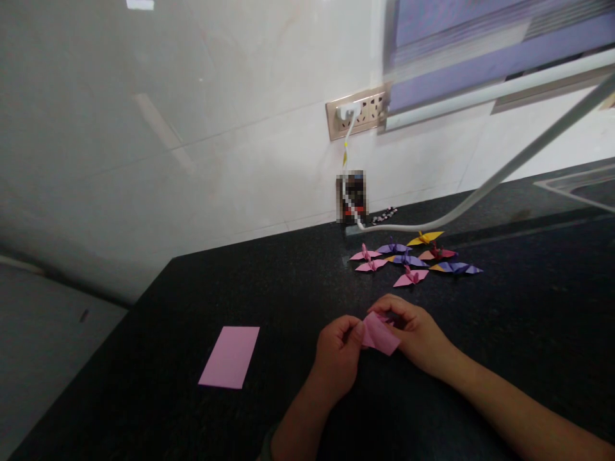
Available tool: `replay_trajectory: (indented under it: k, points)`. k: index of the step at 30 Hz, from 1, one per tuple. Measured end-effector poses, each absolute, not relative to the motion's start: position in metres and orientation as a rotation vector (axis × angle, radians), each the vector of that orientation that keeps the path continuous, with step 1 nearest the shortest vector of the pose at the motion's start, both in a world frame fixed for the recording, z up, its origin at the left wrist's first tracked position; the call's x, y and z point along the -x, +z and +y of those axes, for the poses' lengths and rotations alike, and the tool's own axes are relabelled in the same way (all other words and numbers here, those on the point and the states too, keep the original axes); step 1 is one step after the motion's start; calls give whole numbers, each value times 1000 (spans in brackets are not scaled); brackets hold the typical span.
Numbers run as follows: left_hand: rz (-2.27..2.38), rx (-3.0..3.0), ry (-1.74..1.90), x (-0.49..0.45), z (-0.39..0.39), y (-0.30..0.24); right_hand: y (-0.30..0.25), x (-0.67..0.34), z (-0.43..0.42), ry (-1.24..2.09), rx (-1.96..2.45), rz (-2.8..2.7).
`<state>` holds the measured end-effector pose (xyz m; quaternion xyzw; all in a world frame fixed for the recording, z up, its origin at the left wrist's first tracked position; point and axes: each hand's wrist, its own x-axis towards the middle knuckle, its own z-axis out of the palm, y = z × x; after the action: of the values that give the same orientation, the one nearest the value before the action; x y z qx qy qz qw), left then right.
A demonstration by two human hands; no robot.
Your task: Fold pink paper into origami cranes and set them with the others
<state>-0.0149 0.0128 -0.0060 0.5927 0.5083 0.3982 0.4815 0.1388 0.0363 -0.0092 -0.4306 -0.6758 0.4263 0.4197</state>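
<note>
Between my two hands is a partly folded piece of pink origami paper (381, 335), raised just over the dark countertop. My left hand (339, 355) pinches its left corner between thumb and fingers. On the other side my right hand (417, 330) curls round the upper right edge, its fingertips partly hidden behind the paper. A flat sheet of pink paper (230, 357) lies on the counter to the left. Just beyond my hands sit several folded paper cranes: a pink crane (411, 276) nearest, with purple cranes (456, 267), a red crane (437, 253) and a yellow crane (425, 238) behind.
A black speckled countertop (283, 288) meets a white tiled wall (230, 128). A wall socket (358, 110) holds a white plug. A blurred, pixelated object (353, 195) leans by the wall, and a thick white cable (480, 192) crosses from the right behind the cranes.
</note>
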Motion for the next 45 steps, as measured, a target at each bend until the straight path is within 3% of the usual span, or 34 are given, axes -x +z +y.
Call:
replay_trajectory:
  k: [7, 36, 45]
  points:
    - [1301, -1680, 905, 20, 14, -3, -10, -146, 39, 704, 859, -1968]
    - [1318, -1816, 966, 18, 11, 3, -8, -149, 38, 312, 807, -2101]
    - [1224, -1531, 926, 14, 10, -1, -7, -148, 37, 220, 781, -2145]
